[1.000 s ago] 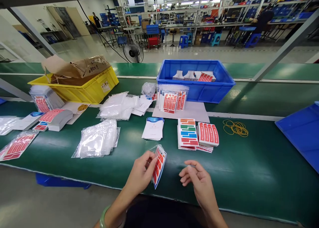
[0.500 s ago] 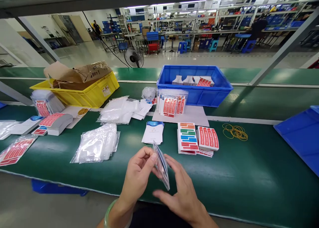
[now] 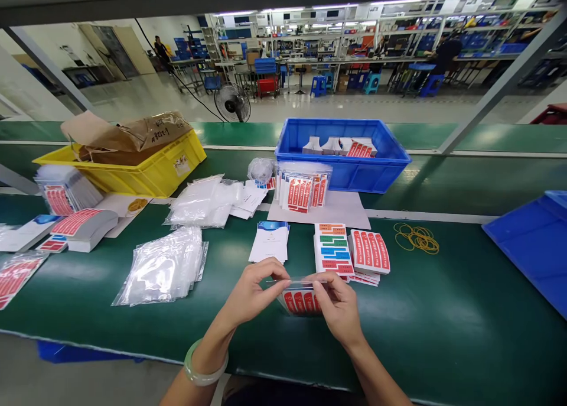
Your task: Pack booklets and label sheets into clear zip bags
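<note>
Both my hands hold one small clear bag of red sticker sheets (image 3: pixel 300 300) just above the green bench. My left hand (image 3: pixel 254 294) pinches the bag's top edge at the left, and my right hand (image 3: pixel 339 308) pinches the same edge at the right. The bag faces me with its red labels showing. Just beyond my hands lie a stack of coloured label sheets (image 3: pixel 333 248), a stack of red label sheets (image 3: pixel 370 252) and a pile of white leaflets (image 3: pixel 270 241).
A pile of empty clear bags (image 3: pixel 162 265) lies to the left. A blue bin (image 3: pixel 341 153) with filled packs propped before it and a yellow bin (image 3: pixel 133 169) stand at the back. Rubber bands (image 3: pixel 416 237) lie to the right, near another blue bin (image 3: pixel 534 240).
My right hand came over from the right and took hold of the bag. The bag turned from edge-on in my left hand to facing me, held along its top edge by both hands.
</note>
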`<state>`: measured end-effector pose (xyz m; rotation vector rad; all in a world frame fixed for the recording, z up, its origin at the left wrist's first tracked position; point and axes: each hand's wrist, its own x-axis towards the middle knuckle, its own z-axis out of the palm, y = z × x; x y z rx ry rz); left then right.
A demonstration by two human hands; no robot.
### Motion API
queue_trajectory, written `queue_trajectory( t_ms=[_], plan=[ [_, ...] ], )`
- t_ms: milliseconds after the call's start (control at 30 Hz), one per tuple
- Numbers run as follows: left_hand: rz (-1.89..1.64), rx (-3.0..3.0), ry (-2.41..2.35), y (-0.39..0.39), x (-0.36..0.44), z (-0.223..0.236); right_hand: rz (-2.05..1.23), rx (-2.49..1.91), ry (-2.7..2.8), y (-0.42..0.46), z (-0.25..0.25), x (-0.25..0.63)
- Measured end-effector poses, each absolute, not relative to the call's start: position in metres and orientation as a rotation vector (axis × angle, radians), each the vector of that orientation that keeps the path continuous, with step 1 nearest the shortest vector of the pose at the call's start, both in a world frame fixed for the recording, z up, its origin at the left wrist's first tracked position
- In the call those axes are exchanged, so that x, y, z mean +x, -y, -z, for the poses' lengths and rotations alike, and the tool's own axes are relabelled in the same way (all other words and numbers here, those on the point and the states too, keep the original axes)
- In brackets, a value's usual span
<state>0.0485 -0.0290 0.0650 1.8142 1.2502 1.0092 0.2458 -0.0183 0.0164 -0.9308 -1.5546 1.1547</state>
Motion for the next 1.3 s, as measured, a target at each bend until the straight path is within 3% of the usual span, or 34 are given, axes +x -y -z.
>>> queue_trajectory(
  t_ms=[733,1300],
  plan=[
    [-0.826,1.983,-1.208,0.029,0.044,-0.058,-0.878,-0.756,1.941,0.005,-0.008,0.274],
    [-0.877,2.047,-1.084,0.039,0.057,-0.067,-1.017,-0.625,2.022,0.011,-0.032,0.255]
  ],
)
